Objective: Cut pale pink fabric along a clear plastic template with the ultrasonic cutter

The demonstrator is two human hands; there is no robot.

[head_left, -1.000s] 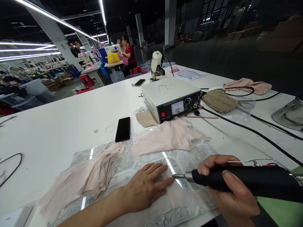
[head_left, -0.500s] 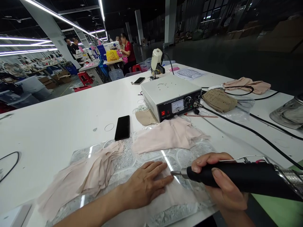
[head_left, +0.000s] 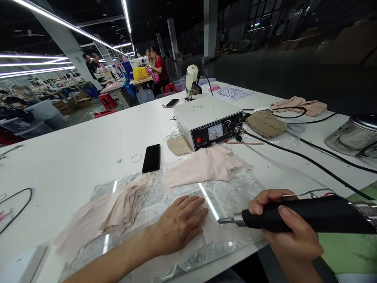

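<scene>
Gap just opened: your left hand [head_left: 179, 226] sits a bit further left, and the metal tip [head_left: 228, 220] of the black tool [head_left: 318, 216], which was right at your index finger, is now just beside it, apart. That leaves the finger clear, with a bit of cloth bare between. Left hand is open, palm down, fingers spread on the pale cloth piece [head_left: 218, 234], so the cloth looks pinned. Right hand [head_left: 297, 243] is closed around the tool's body; whether the tip touches cloth, can't tell.

The cloth lies on a clear sheet [head_left: 235, 188] by the tabletop's [head_left: 88, 157] near edge. Same sheet: fanned cloth stack [head_left: 126, 204] to the left, folded pink cloth [head_left: 200, 167] further in. Beyond that, a black phone [head_left: 151, 158] and the control box [head_left: 209, 114], its black cable [head_left: 294, 153] running toward the right edge. Glass jar [head_left: 353, 135] near the right edge, cream machine [head_left: 192, 78] by the far edge, white box [head_left: 26, 263] at the near left corner.

Room: dim hall, strip lights [head_left: 70, 31] at left, someone in a red top [head_left: 160, 67] at a sewing machine, red stool [head_left: 108, 101], cartons [head_left: 350, 43] back right.
</scene>
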